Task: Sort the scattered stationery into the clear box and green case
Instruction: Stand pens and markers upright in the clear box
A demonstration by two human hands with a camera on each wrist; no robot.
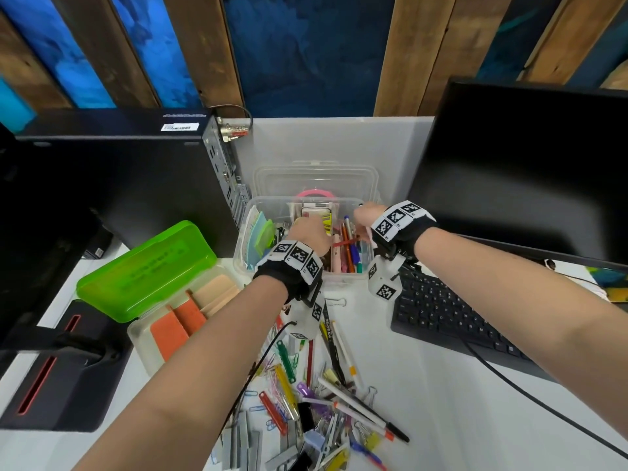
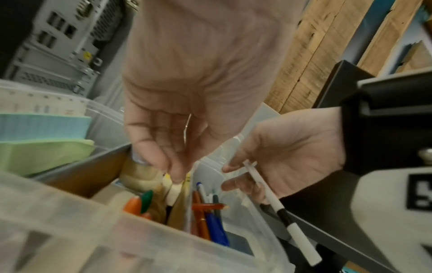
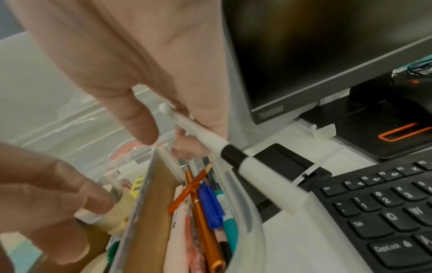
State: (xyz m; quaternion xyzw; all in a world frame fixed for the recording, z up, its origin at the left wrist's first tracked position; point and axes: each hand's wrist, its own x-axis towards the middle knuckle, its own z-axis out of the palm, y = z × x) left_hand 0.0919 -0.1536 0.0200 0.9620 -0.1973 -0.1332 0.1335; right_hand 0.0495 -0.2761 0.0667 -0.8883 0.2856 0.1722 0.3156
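now both hands reach into the clear box.

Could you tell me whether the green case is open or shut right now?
Open: the green case has its lid raised, showing orange and tan pads inside.

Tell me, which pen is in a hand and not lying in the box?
The white pen with the black band. The right hand pinches it above the clear box, while the orange and blue pens lie inside.
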